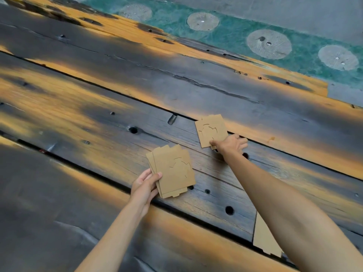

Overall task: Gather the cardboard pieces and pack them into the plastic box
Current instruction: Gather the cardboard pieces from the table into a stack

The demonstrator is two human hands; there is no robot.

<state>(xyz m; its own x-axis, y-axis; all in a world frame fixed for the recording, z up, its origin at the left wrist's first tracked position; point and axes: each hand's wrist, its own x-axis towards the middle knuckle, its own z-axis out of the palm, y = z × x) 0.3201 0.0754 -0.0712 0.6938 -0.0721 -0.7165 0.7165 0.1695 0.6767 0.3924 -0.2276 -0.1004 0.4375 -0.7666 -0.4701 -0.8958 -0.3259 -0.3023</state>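
My left hand [145,184] grips a small stack of flat brown cardboard pieces [172,171] by its lower left corner, thumb on top, just above the wooden boards. Farther right, another cardboard piece [211,129] with curved cut lines lies flat on the wood. My right hand [230,145] rests on its lower right corner, fingertips pressing the edge. A further cardboard piece [264,238] lies at the bottom right, partly hidden under my right forearm. No plastic box is in view.
The surface is dark weathered wooden planks [98,118] with orange patches, gaps between boards and round holes [229,210]. At the far edge runs a green strip [235,34] with grey round discs, and grey floor beyond.
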